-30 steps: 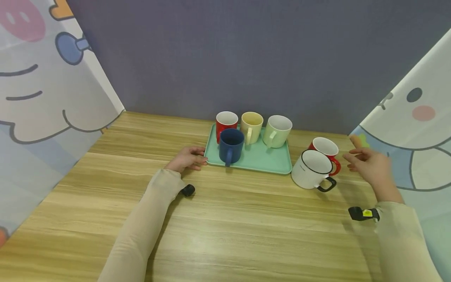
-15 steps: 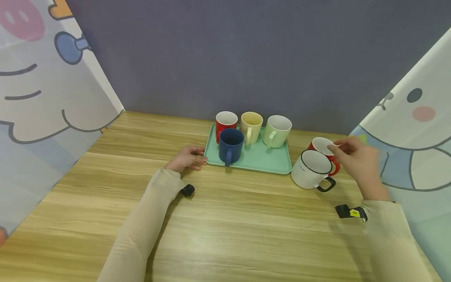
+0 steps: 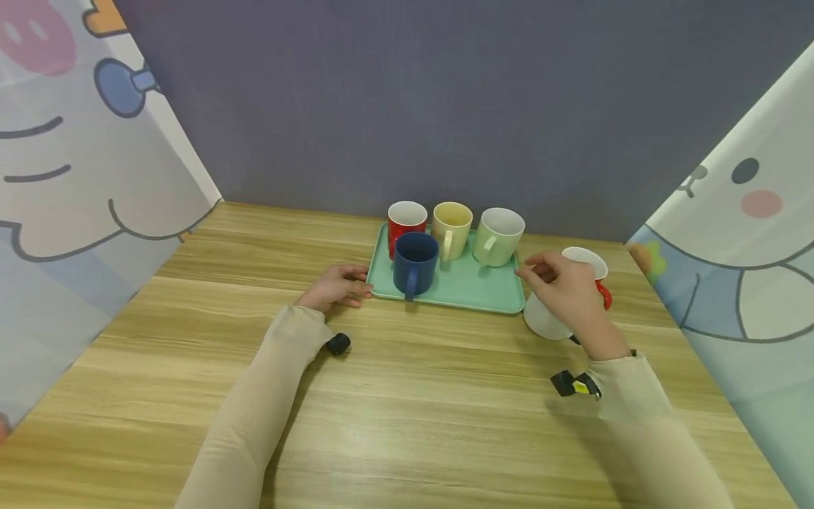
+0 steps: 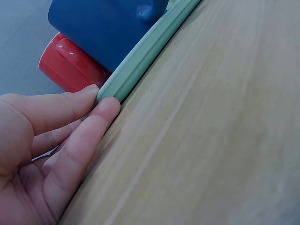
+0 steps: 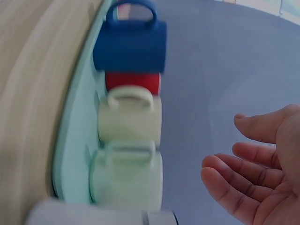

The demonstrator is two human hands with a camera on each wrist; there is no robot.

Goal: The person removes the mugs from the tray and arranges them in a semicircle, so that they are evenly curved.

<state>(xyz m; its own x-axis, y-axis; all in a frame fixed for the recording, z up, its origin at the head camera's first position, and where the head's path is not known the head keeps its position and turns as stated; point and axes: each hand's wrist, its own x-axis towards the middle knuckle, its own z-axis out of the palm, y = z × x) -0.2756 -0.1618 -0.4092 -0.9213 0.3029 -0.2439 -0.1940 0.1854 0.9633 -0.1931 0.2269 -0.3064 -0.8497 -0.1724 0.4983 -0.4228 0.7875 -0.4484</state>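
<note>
My left hand (image 3: 337, 286) pinches the left edge of a mint-green tray (image 3: 473, 297); in the left wrist view the thumb and a finger lie against its rim. On the tray stand a red mug (image 3: 397, 230), a dark blue mug (image 3: 407, 272), a cream-yellow mug (image 3: 450, 244) and a pale green mug (image 3: 498, 247). My right hand (image 3: 569, 290) is above the tray's right edge, holding nothing, its fingers loosely bent and apart from the thumb in the right wrist view. It partly hides a white enamel mug (image 3: 543, 318) and a second red mug (image 3: 606, 293) behind it.
The wooden table (image 3: 413, 410) extends toward me and to both sides. A grey partition (image 3: 407, 106) rises close behind the tray. Cartoon-printed curtains (image 3: 744, 247) hang at both sides. Each wrist bears a small black camera (image 3: 562, 383).
My right hand has moved left from beside the red mug on the table, over the mugs, to the tray's right edge. The left hand keeps its place at the tray; the mugs have not moved.
</note>
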